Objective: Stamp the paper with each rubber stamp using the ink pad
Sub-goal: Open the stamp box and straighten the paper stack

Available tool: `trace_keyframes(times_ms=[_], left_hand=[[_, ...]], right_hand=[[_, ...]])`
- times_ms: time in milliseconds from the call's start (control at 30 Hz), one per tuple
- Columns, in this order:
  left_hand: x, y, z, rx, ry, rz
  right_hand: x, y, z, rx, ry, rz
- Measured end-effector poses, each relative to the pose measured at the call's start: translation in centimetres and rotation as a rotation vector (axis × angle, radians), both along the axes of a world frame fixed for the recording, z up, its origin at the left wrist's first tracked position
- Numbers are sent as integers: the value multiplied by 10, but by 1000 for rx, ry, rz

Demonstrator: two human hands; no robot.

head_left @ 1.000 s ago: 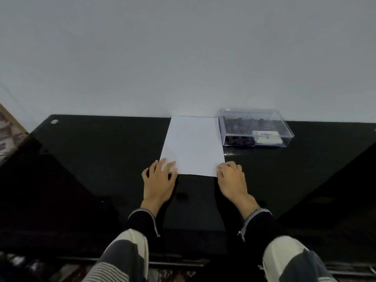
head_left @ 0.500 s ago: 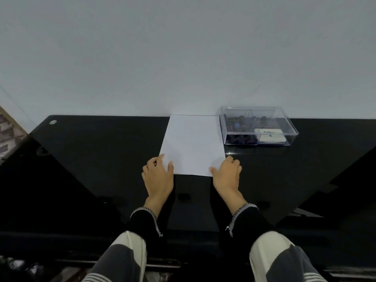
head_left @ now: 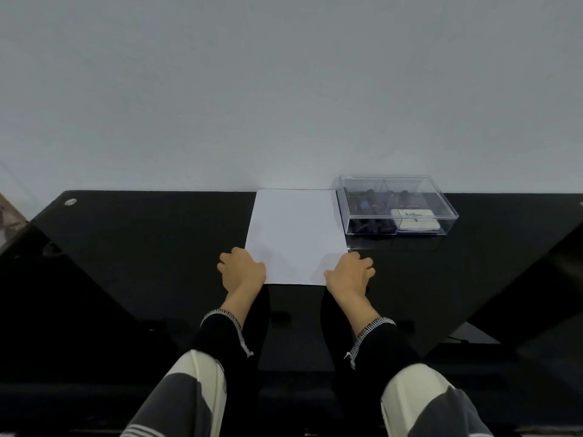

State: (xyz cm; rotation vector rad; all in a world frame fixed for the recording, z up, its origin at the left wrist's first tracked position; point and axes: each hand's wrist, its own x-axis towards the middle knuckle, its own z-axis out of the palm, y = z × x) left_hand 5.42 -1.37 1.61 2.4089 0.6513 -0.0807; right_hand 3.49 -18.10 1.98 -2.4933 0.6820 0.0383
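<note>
Fingers of both hands lie curled over the near corners of the paper: the left hand grips the near-left corner and the right hand grips the near-right one, thumb lying along the sheet's near edge. Whether each thumb pinches under the sheet or only presses on it cannot be told from this view.

Taking the paper as the landmark, it lies flat on the black glossy surface, its far edge against the wall. Just beside its far-right edge stands a clear plastic box with its lid on. Inside, dark rubber stamps fill the part nearer the paper, and a white ink pad sits in the near-right part.

As a judgement, the sheet is thin, light and limp, and it will slide easily on so slick a top, so it wants one hand flat on it while the other stamps. The box looks rigid but light; lifting its lid calls for steadying the base. Each stamp is small and should be taken by its upper part, keeping skin clear of the inked face.
</note>
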Motion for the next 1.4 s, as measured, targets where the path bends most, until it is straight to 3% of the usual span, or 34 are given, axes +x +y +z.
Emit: trace_keyframes(times_ms=[300,567,733,1033,1400], left_hand=[[14,8,0,-204,58,-12],[18,-1,9,-160,54,-49],[22,2,9,-184,28,-47],[-2,6,5,-227,21,-188],[-77,-5,4,-3,-34,-155]], right_hand=[[8,-8,-7,221,9,-42],[10,-8,-3,279,-39,-45],[13,-20,-1,522,-145,-121],[1,-32,-5,445,-176,-18],[-67,-33,-15,246,-155,108]])
